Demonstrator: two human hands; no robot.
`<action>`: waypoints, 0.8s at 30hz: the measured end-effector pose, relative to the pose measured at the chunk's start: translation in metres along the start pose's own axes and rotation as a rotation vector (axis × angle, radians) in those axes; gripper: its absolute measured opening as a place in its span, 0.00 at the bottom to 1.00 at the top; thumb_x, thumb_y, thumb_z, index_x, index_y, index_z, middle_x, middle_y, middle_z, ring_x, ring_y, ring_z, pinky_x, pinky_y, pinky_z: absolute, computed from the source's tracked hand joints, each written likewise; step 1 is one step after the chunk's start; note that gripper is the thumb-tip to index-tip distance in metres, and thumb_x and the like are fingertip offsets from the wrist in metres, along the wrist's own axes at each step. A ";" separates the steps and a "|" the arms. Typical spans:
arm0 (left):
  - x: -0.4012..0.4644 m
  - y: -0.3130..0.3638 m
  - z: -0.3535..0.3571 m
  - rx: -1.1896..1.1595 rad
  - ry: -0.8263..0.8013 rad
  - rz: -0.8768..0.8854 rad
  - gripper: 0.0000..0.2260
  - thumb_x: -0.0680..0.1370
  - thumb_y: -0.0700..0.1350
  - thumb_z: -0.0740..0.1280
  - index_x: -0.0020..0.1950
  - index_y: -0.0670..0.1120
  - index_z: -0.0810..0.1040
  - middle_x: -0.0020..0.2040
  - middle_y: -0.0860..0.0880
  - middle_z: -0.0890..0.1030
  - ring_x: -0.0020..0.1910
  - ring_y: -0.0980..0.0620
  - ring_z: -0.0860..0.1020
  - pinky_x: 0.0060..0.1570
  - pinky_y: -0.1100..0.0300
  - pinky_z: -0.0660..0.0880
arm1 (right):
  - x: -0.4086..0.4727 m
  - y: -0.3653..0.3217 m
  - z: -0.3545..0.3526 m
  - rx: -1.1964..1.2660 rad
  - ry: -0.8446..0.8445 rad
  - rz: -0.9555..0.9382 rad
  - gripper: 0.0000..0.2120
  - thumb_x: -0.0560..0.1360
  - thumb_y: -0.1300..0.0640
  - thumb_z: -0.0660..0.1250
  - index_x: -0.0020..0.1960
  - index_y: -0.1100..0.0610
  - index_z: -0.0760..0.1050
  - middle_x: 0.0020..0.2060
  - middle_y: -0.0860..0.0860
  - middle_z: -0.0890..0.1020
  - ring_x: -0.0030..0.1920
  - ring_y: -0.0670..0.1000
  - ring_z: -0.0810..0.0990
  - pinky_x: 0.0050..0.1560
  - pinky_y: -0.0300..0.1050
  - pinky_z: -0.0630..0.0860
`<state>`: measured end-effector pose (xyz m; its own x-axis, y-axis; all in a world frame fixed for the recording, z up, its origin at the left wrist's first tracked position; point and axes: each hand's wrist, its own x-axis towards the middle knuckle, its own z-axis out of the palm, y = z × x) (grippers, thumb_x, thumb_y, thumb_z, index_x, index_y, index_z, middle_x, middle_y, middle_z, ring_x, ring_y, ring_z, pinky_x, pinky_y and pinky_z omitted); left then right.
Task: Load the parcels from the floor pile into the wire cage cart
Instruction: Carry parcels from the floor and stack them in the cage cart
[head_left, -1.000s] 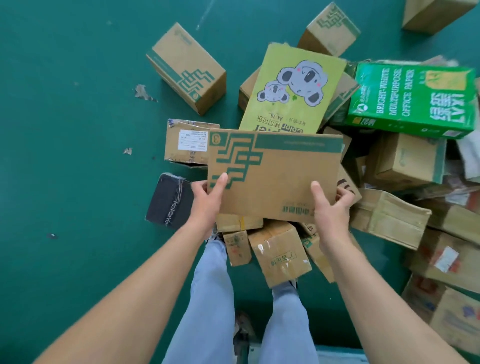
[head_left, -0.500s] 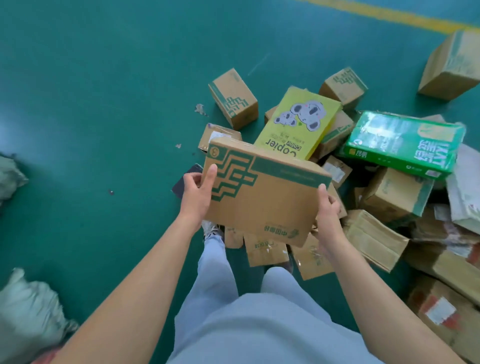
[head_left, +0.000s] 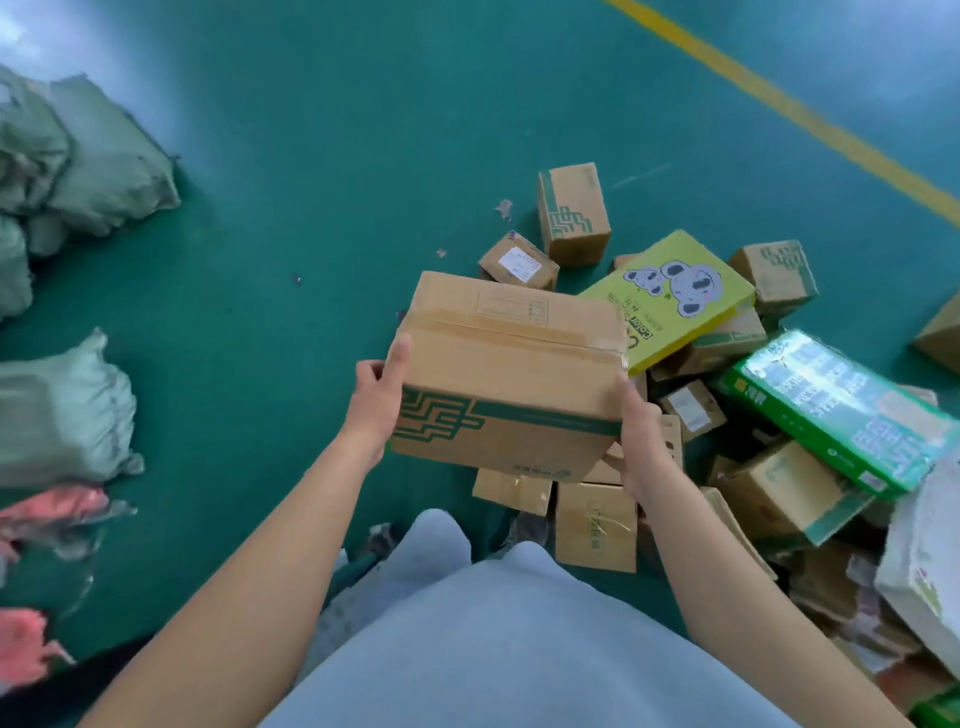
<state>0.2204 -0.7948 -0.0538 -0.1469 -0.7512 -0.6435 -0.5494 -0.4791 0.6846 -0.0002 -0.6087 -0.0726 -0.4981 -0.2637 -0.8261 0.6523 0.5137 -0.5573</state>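
Head view: I hold a box (head_left: 511, 374) up off the floor (head_left: 311, 182), one hand at each end. My left hand (head_left: 375, 402) grips the left end, thumb lying up along the edge and fingers curled behind it. My right hand (head_left: 635, 436) clasps the right end, thumb on the near corner; its fingers are hidden, probably wrapped under. The box's taped top faces me, green printing on the near side. Below and to the right lies the pile (head_left: 727, 441) of parcels, with a yellow koala box (head_left: 670, 296) and a green paper pack (head_left: 836, 410) on top. Grey-green sacks (head_left: 67, 161) sit well apart at left. A yellow line (head_left: 779, 104) crosses the floor.
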 end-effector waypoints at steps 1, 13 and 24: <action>-0.003 -0.010 -0.008 -0.031 0.002 0.001 0.33 0.76 0.75 0.57 0.68 0.50 0.67 0.61 0.51 0.76 0.60 0.51 0.74 0.56 0.51 0.67 | 0.000 -0.002 0.004 -0.038 -0.024 -0.016 0.26 0.80 0.35 0.63 0.69 0.48 0.61 0.58 0.50 0.75 0.55 0.51 0.76 0.56 0.55 0.75; -0.083 -0.155 -0.059 -0.356 0.197 -0.173 0.14 0.83 0.48 0.64 0.69 0.49 0.71 0.62 0.50 0.79 0.54 0.55 0.77 0.47 0.57 0.71 | -0.028 0.036 0.060 -0.627 -0.142 -0.157 0.20 0.82 0.54 0.59 0.72 0.53 0.62 0.60 0.54 0.73 0.58 0.56 0.72 0.61 0.57 0.71; -0.227 -0.297 -0.044 -0.505 0.360 -0.227 0.19 0.81 0.61 0.66 0.69 0.54 0.73 0.62 0.55 0.79 0.59 0.52 0.78 0.57 0.52 0.73 | -0.090 0.129 0.050 -0.954 -0.347 -0.216 0.30 0.78 0.46 0.64 0.77 0.49 0.58 0.62 0.54 0.75 0.54 0.55 0.77 0.54 0.53 0.73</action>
<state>0.4528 -0.5017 -0.0961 0.2599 -0.6693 -0.6960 -0.0682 -0.7317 0.6782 0.1570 -0.5594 -0.0738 -0.2599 -0.5697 -0.7797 -0.2295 0.8207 -0.5232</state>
